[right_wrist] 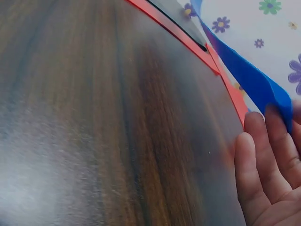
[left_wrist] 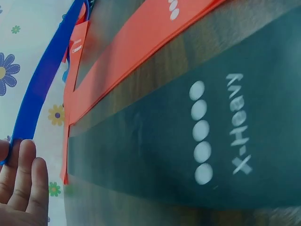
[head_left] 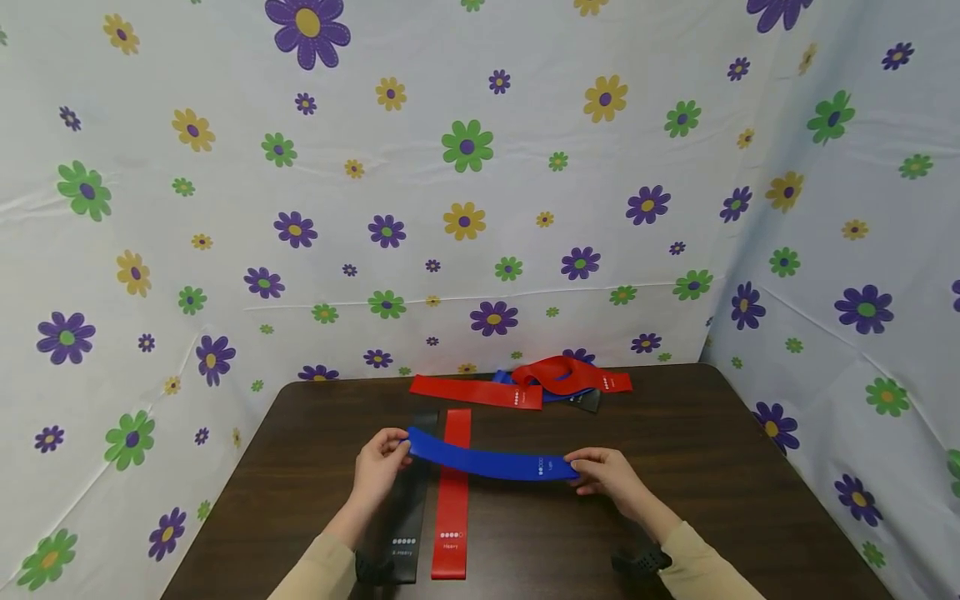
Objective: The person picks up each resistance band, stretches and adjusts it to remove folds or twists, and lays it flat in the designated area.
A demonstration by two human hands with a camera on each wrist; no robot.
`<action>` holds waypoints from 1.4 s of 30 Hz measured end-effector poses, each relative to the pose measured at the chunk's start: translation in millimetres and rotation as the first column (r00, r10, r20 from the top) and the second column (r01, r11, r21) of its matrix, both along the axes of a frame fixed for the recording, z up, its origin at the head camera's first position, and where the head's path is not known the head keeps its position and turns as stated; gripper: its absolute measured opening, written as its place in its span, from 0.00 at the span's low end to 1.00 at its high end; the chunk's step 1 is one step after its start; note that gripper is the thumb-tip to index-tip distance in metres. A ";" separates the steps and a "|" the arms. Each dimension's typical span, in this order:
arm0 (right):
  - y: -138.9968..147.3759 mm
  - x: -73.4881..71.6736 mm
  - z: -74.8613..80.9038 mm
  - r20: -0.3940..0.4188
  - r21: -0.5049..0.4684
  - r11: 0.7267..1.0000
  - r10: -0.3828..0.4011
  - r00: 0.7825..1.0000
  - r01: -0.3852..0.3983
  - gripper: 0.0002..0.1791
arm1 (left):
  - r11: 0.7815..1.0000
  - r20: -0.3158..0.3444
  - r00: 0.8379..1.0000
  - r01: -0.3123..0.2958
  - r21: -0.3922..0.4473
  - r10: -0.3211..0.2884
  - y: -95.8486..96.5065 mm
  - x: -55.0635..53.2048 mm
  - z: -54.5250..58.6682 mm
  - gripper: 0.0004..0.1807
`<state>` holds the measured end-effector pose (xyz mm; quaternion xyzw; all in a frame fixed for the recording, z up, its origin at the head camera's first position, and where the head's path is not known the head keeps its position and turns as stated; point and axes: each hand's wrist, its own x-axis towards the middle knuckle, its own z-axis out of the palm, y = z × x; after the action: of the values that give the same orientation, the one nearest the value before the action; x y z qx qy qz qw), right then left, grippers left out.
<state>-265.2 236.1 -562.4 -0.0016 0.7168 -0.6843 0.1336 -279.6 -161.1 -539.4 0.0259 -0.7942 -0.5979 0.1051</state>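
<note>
A blue resistance band (head_left: 487, 463) hangs lengthwise between both hands above the table, sagging slightly in the middle. Its left end is pinched by my left hand (head_left: 378, 462), and its right end by my right hand (head_left: 607, 479). White dots and small print show near the right end. Beneath it, a red band (head_left: 452, 521) marked Heavy lies flat, pointing away from me. Left of that is a black band (head_left: 407, 517) marked X-Heavy, partly behind my left hand and wrist. The left wrist view shows the black band (left_wrist: 155, 141) close up.
At the table's back edge lies a flat red band (head_left: 472, 392). Beside it, a loose red band (head_left: 558, 375) overlaps a blue band (head_left: 555, 397) and a black one (head_left: 588, 402). A flower-patterned cloth (head_left: 465, 250) hangs behind the dark wooden table (head_left: 712, 467).
</note>
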 end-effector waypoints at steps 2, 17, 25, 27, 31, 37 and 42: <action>-1.1 3.1 1.6 -0.005 0.013 1.000 0.007 1.000 -0.007 0.17 | 0.999 -0.004 1.000 -0.002 -0.035 0.002 -1.3 -2.5 2.7 0.07; -14.8 21.0 7.6 0.029 -0.001 0.999 0.037 0.999 -0.037 0.31 | 0.997 -0.029 0.999 0.027 -0.072 -0.029 -1.1 -10.7 10.5 0.06; -17.0 27.6 5.8 0.070 -0.001 0.998 0.056 0.996 -0.056 0.24 | 0.993 -0.055 0.998 0.029 -0.111 -0.035 0.7 -15.2 17.8 0.06; -17.2 29.0 4.2 0.080 0.000 0.999 0.052 0.995 -0.052 0.23 | 0.992 -0.055 0.997 0.038 -0.119 -0.045 1.7 -16.6 18.9 0.06; -17.8 30.8 1.4 0.092 0.000 0.999 0.047 0.995 -0.047 0.21 | 0.988 -0.051 0.997 0.057 -0.145 -0.065 3.5 -18.2 21.6 0.06; -17.3 34.4 -3.0 0.089 -0.015 0.999 0.043 0.995 -0.042 0.20 | 0.980 -0.053 0.994 0.080 -0.181 -0.091 6.5 -18.7 28.1 0.05; -19.5 39.3 -2.2 0.095 -0.014 0.998 0.055 0.994 -0.054 0.24 | 0.968 -0.062 0.992 0.091 -0.232 -0.108 8.1 -19.5 32.1 0.05</action>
<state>-225.9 216.5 -564.6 0.0106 0.7052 -0.6840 0.1862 -299.0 -152.9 -507.3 -0.0486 -0.8536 -0.5076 0.1068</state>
